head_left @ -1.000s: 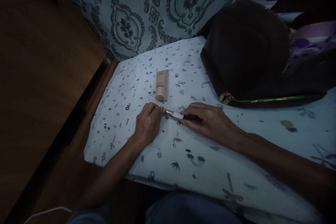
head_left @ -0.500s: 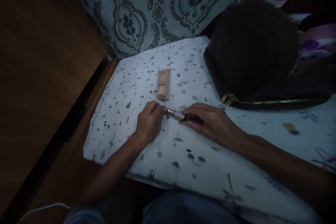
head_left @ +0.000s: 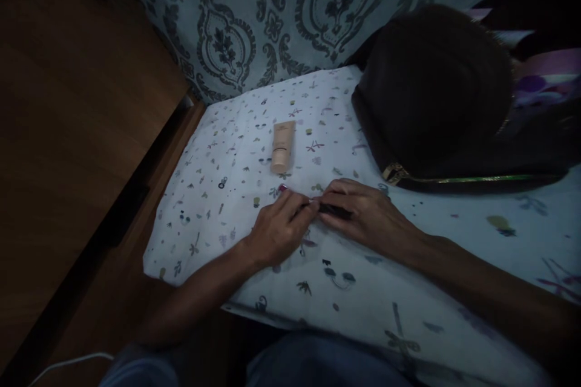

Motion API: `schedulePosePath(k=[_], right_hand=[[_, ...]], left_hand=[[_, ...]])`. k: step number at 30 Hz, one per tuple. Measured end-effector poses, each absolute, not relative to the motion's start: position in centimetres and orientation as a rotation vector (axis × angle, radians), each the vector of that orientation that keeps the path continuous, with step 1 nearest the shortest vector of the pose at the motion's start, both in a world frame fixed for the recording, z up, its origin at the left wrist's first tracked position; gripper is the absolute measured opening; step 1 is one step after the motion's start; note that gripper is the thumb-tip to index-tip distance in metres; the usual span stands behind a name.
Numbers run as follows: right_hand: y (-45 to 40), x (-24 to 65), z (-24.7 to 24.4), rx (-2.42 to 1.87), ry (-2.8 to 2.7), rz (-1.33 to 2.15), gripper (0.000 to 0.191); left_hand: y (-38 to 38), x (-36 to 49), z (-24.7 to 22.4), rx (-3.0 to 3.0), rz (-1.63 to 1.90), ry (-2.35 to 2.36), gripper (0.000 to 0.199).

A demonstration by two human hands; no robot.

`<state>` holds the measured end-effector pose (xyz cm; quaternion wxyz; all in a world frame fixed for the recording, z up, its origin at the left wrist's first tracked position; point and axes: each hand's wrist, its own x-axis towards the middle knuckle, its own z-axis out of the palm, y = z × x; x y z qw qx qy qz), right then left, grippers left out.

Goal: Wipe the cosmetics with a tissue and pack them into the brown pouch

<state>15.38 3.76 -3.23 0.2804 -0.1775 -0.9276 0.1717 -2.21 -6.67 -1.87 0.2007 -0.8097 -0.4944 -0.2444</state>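
Observation:
A slim lip gloss tube (head_left: pixel 282 188) lies across the front of both my hands, low over the printed sheet. My left hand (head_left: pixel 278 231) is closed around its clear, pinkish body, so only the far tip peeks out past the fingers. On the dark end (head_left: pixel 334 210) my right hand (head_left: pixel 365 213) has a pinch grip between thumb and fingers. The fingertips of the two hands meet in the middle. Just beyond them a beige squeeze tube (head_left: pixel 282 148) rests with its cap toward me, touched by neither hand.
A dark brown bag (head_left: pixel 436 97) with a gold zipper (head_left: pixel 394 173) stands at the right on the white patterned sheet (head_left: pixel 195 193). Behind hangs a damask-print curtain (head_left: pixel 272 24). Wooden furniture (head_left: pixel 82 84) fills the left, and a white cable (head_left: pixel 72 360) runs at lower left.
My left hand has slid right along the lip gloss tube, from its far tip to beside my right fingers, covering most of the body. My right hand has hardly moved.

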Motion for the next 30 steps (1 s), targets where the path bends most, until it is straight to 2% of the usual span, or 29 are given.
schedulePosePath(k=[7,20,30], right_hand=[[3.6,15.4,-3.1,-0.482,-2.452,0.487,0.017],[3.5,15.3,-2.4,-0.548,-2.449,0.497,0.019],[3.5,15.4,-2.9,-0.484,-2.443,0.534,0.025]], left_hand=[[-6.6,-2.1,-1.6,-2.227,-0.683,-1.415,0.015],[-6.6,-5.1,-1.4,-2.041,-0.615,-1.772,0.020],[-6.4,-5.1,-1.5,-2.034,-0.620,-1.809,0.022]])
